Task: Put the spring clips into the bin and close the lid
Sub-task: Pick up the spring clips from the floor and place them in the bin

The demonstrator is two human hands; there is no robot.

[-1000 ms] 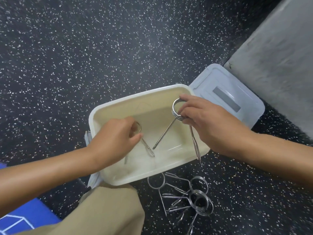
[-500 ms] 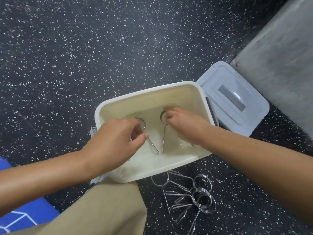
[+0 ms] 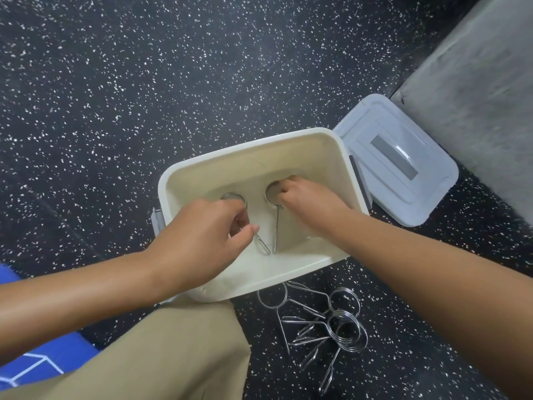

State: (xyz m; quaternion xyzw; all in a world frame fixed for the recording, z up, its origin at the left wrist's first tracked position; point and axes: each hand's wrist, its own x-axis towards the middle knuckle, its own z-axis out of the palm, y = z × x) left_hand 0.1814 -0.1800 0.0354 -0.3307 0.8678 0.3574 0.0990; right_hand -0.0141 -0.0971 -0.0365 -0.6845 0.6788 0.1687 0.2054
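Note:
A cream plastic bin (image 3: 242, 157) stands open on the speckled black floor. Both my hands reach down into it. My left hand (image 3: 202, 235) grips a metal spring clip (image 3: 264, 245) whose coil shows just above my fingers. My right hand (image 3: 308, 203) holds a second spring clip (image 3: 275, 226) by its coil, its handles pointing toward me, low near the bin's bottom. The pale blue lid (image 3: 395, 157) lies flat on the floor to the right of the bin. A pile of several more spring clips (image 3: 326, 321) lies on the floor just in front of the bin.
A grey concrete slab (image 3: 476, 90) fills the upper right, close behind the lid. My knee in tan trousers (image 3: 161, 356) presses against the bin's near left corner. A blue mat (image 3: 31, 368) shows at the bottom left.
My right hand has carried its clip from above the bin's right rim down into the bin. My left hand has stayed inside the bin, still on its clip.

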